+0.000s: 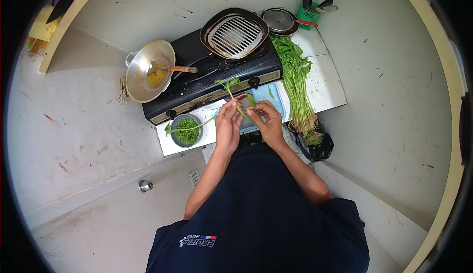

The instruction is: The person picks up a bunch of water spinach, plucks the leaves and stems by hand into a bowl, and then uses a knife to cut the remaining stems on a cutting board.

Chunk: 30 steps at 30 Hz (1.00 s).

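My left hand [227, 128] pinches a leafy green stem [230, 90], with leaves standing above the fingers. Another thin stem runs from that hand leftward over the rim of a grey bowl [199, 137] of chopped greens [186, 130]. My right hand [268, 122] has its thumb and fingers closed at the lower part of the stem, beside a loose leaf. Beneath both hands lies a blue tray [279, 98] with a dark red item partly hidden on it. To the right rests a large bunch of long-stemmed greens [296, 76], roots toward me.
A black gas stove [192, 83] carries a wok [139, 76] with a spatula [180, 69] and a square grill pan [217, 24]. Behind the greens are a small pan [279, 21] and a green utensil basket [307, 16]. A black plastic bag [320, 152] hangs by the counter's right front edge.
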Motion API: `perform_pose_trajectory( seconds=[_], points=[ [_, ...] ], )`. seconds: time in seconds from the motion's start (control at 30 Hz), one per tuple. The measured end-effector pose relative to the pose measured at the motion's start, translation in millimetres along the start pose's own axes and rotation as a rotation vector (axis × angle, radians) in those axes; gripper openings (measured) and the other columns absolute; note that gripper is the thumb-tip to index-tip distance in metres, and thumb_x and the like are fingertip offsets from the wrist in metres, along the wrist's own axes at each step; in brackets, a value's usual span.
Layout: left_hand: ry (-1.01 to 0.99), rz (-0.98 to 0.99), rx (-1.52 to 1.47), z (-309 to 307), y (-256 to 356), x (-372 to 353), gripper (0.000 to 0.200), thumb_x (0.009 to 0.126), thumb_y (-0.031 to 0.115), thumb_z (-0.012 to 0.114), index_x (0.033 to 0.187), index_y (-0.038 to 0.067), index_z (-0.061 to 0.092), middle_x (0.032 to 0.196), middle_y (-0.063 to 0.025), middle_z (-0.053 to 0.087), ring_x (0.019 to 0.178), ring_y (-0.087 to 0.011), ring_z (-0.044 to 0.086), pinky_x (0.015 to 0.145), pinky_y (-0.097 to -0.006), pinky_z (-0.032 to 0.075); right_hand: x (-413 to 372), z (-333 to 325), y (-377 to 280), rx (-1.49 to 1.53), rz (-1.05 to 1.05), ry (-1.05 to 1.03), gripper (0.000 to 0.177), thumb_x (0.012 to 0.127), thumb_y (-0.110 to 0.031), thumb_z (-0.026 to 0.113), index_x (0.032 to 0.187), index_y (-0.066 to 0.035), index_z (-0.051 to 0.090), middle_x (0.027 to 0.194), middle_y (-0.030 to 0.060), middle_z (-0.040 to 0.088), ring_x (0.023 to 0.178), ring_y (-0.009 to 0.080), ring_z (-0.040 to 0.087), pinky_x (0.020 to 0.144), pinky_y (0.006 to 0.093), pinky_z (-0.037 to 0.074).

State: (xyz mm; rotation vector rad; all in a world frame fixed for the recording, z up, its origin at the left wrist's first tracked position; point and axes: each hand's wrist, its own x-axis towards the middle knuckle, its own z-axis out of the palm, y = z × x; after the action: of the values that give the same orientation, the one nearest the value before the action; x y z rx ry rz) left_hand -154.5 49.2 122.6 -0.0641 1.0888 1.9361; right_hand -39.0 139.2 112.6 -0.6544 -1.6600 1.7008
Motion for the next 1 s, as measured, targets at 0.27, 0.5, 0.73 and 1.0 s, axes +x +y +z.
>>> perform_pose_trajectory(
  seconds=[0.27, 0.5, 0.73, 1.0],
  points=[
    [0.068, 0.065, 0.024, -14, 12, 7, 0.013, 0.099, 0.016, 0.066, 0.111, 0.013, 0.066, 0.111, 0.0036, 0.065, 0.102, -0.0095, 0.057, 0.095, -0.0301, 0.046, 3, -65, 80, -0.111, 0.197, 0.120, 0.021, 0.093, -0.006, 0.067, 0.114, -0.004, 0.068, 0.094, 0.0062, 0.073, 0.084, 0.0137, 0.066, 0.074, 0.0278, 0.050],
    [0.080, 0.061, 0.055, -21, 9, 4, 0.011, 0.100, 0.017, 0.066, 0.110, 0.012, 0.065, 0.106, 0.0021, 0.064, 0.099, -0.0088, 0.058, 0.092, -0.0290, 0.047, 21, -116, 178, -0.370, 0.325, 0.122, 0.044, 0.085, -0.001, 0.066, 0.129, -0.007, 0.064, 0.081, 0.0094, 0.073, 0.072, 0.0170, 0.068, 0.073, 0.0325, 0.053],
    [0.046, 0.085, 0.107, -20, 17, 5, 0.013, 0.100, 0.016, 0.064, 0.112, 0.013, 0.064, 0.108, 0.0015, 0.062, 0.101, -0.0096, 0.058, 0.090, -0.0298, 0.047, 57, -104, 187, -0.491, 0.241, 0.045, 0.048, 0.082, -0.002, 0.066, 0.129, -0.010, 0.066, 0.082, 0.0137, 0.073, 0.074, 0.0267, 0.070, 0.073, 0.0385, 0.055],
    [0.033, 0.114, 0.141, -16, 26, 0, 0.021, 0.100, 0.015, 0.063, 0.121, 0.010, 0.062, 0.107, -0.0002, 0.064, 0.100, -0.0086, 0.059, 0.088, -0.0281, 0.048, 53, -107, 198, -0.969, 0.286, -0.069, 0.044, 0.083, -0.007, 0.062, 0.126, -0.007, 0.066, 0.097, 0.0249, 0.071, 0.092, 0.0425, 0.069, 0.085, 0.0506, 0.055]
  ],
)
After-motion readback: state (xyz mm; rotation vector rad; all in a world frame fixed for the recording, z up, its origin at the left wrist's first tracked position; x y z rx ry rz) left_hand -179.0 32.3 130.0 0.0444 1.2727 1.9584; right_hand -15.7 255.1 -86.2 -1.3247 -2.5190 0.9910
